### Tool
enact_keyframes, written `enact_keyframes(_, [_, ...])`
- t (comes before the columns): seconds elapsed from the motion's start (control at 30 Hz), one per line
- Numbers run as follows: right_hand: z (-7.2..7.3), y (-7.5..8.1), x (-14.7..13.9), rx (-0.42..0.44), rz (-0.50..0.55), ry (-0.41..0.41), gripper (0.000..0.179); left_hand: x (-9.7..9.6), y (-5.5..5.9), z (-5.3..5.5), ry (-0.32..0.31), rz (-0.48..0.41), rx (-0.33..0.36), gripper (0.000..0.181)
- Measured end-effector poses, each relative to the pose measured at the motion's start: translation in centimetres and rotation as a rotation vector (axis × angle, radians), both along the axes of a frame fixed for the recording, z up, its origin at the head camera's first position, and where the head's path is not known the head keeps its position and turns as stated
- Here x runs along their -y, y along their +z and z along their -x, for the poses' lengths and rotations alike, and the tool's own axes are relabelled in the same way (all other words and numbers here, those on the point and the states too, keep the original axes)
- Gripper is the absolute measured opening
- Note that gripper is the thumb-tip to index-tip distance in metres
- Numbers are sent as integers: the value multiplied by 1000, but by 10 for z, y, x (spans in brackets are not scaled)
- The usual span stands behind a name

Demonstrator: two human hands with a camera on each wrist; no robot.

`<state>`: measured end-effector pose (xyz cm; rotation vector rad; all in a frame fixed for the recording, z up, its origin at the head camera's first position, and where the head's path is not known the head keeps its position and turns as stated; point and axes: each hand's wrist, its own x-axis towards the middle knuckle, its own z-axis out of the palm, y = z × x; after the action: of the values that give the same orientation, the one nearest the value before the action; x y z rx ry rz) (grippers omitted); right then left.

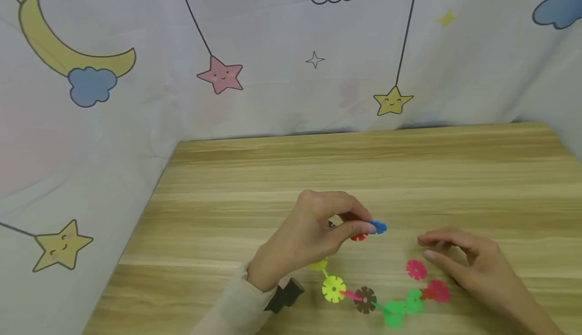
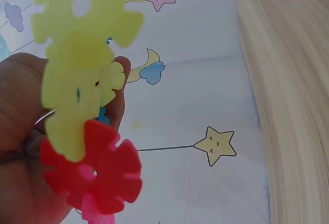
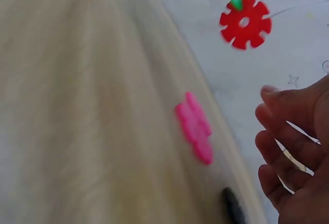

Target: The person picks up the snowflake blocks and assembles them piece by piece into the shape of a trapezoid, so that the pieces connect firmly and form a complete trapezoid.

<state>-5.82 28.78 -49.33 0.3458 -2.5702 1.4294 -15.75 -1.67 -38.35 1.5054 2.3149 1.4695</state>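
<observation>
My left hand point(image 1: 313, 229) pinches a blue notched interlocking disc point(image 1: 378, 227) between thumb and fingers. A red disc point(image 1: 358, 237) shows just under the thumb. Below that hand a chain of linked discs curves to the right: yellow point(image 1: 334, 289), brown point(image 1: 365, 300), green point(image 1: 393, 314) and pink point(image 1: 438, 291). Close up in the left wrist view, yellow discs point(image 2: 77, 8) and a red disc point(image 2: 95, 170) stand in front of the palm. My right hand point(image 1: 477, 267) holds nothing, its fingers loosely bent. Beside its fingertips lies a loose pink disc point(image 1: 416, 270).
The discs are over a wood-grain table point(image 1: 254, 173). A pale cloth point(image 1: 273, 32) printed with stars, a moon and clouds hangs behind it and along the left side. A black device point(image 1: 285, 294) sits at the left wrist. The right wrist view shows a small dark piece point(image 3: 234, 206) on the table.
</observation>
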Motion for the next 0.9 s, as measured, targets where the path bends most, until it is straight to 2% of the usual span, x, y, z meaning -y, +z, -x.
enact_keyframes(0.17, [-5,-19,-5,-57,-129,42,51,2,1,2,-20,3,3,6])
enact_keyframes(0.33, [-5,-24,-2,-115,-219,52,59,1,1,2,-38,12,22,6])
enact_keyframes(0.5, [-2,-26,2,-170,-238,64,61,1,1,1,-42,24,32,5])
enact_keyframes(0.7, [-1,-22,7,-100,-142,79,52,2,0,1,-41,28,24,5])
enact_keyframes(0.9, [3,-8,13,49,-75,-5,32,2,1,2,-37,32,19,7])
